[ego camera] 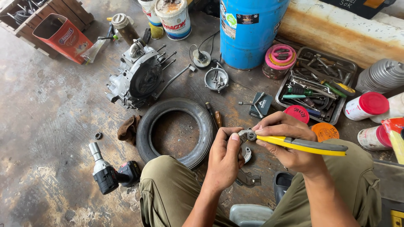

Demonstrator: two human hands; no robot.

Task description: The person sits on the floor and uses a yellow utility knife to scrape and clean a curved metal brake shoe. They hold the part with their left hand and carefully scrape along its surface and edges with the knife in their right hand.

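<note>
Item one: my right hand [290, 145], fingers wrapped tight around one pair of yellow-handled pliers [294, 144], handles running out to the right over my knee, nose pointing left.

Item two: my left hand [225, 157], fingers curled shut, thumb on top, pinching one small curved metal part [243, 137]. The pliers' nose meets that part right at my left thumb tip; whether the nose bites it or only touches, I cannot tell. Both hands sit just above my knees, near the right rim of the tyre [176, 131].

Item three, under the hands: one curved metal shoe [247, 154] on the floor just below the left fingers, and one darker metal piece [248, 179] lower, near my left knee.

Edges and room:
- One tyre lying flat, just left of my left hand.
- One engine case [136, 75] beyond the tyre, studs pointing right.
- One cordless impact wrench [110, 172] on bare concrete at the lower left, the widest open floor.
- One blue drum [248, 31] ahead, well apart.
- One tray of tools [316, 84] ahead and right, near my right hand.
- Two flat round lids, one red [296, 112], one orange [325, 131], just beyond my right knuckles.
- One small round cover [216, 78] holding loose bits, between drum and tyre.
</note>
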